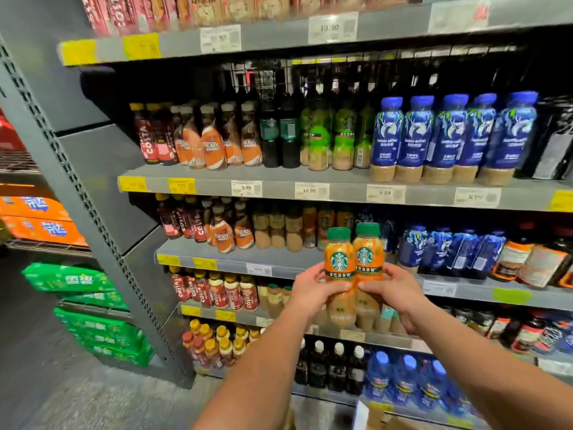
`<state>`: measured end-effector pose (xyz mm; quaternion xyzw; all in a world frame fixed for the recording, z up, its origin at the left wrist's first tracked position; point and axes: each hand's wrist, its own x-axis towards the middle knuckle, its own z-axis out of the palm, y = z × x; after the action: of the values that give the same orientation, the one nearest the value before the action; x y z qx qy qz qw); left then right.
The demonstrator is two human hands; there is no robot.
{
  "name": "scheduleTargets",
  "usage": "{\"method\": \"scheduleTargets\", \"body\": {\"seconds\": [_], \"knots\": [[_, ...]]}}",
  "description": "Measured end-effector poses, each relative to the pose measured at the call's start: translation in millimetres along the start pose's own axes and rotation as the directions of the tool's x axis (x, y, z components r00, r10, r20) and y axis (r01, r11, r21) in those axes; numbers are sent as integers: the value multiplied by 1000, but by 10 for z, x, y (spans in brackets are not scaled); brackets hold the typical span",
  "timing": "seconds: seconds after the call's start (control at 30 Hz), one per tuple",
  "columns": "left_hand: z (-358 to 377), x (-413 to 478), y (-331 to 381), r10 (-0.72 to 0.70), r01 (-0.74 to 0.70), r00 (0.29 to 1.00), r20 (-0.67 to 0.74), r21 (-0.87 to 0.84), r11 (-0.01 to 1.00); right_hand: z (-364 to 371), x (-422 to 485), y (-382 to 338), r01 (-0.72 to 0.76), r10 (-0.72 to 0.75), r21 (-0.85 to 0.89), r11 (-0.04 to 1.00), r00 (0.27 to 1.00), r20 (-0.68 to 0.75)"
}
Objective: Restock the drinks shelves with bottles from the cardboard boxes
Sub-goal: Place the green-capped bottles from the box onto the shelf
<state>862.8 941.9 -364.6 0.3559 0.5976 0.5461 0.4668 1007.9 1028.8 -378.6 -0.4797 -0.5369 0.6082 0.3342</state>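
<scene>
Head view: a person holds two green-capped, orange-labelled coffee bottles upright, side by side and touching, before the drinks shelves (192, 250). The left hand (313, 290), at 9 o'clock of the pair, wraps its fingers round the left bottle (339, 265). The right hand (395, 291), at 3 o'clock, clasps the right bottle (368, 259). Blue bottles (449, 135) stand at 1 o'clock.

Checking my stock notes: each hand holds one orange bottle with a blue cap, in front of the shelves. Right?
No: the head view shows green caps, not blue. The left hand and right hand each hold one orange bottle before the shelves.
</scene>
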Motion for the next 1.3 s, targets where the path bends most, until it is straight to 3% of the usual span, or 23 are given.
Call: {"method": "scheduleTargets", "body": {"seconds": [0.6, 0.73, 0.93, 1.07, 1.13, 1.2, 1.3], "knots": [[-174, 2160, -499, 205, -206, 977, -56, -21, 978, 215, 2063, 424, 233, -236, -64, 970, 970, -54], [-140, 2360, -695, 198, -203, 976, -86, -48, 978, 208, 2158, 550, 237, -246, -167, 957, 969, -36], [-149, 2384, -823, 142, -145, 989, -48, -48, 988, 148, 2188, 590, 203, -203, -154, 967, 979, 18], [-197, 2317, -790, 57, -53, 997, -51, 69, 996, 189, 2106, 580, 127, -133, -255, 959, 991, -5], [-220, 2221, -754, 14, -3, 998, -57, 189, 982, 196, 1970, 499, 33, -82, -499, 866, 994, -76], [-282, 2091, -682, 15, 37, 992, -127, 401, 915, 176, 1813, 381, 4, -82, -727, 687, 994, -72], [-434, 1809, -523, 41, 90, 989, -141, 804, 588, 209, 1540, 156, 16, -9, -921, 388, 1000, 13]]}}
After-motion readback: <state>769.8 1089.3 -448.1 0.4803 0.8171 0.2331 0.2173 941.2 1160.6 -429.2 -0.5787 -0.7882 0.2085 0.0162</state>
